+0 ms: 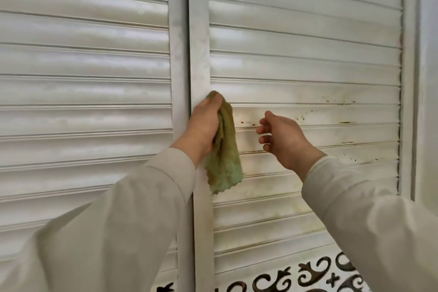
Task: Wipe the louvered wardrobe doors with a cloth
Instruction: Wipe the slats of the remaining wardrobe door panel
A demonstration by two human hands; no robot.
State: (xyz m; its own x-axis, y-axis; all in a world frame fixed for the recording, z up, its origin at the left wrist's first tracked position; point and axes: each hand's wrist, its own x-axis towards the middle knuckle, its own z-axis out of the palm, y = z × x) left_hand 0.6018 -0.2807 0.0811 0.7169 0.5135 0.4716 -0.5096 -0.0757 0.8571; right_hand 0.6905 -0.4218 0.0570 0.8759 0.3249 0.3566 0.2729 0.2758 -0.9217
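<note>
Pale sleeves [132,216] fill the foreground; both hands raised to the white louvered doors [308,59].
Left hand [203,125]: fingers curled tight around a bunched green cloth [224,161], which hangs below the fist against the right door's inner stile. Right hand [282,137]: fingers loosely curled, apart, holding nothing, just right of the cloth, near brown-specked slats [343,123]. Below the fingers: dark scrollwork panel [315,275].

The single head-worn camera looks forward, close up, at the louvered wardrobe doors [305,59], both sleeved arms reaching in from the near edge.
</note>
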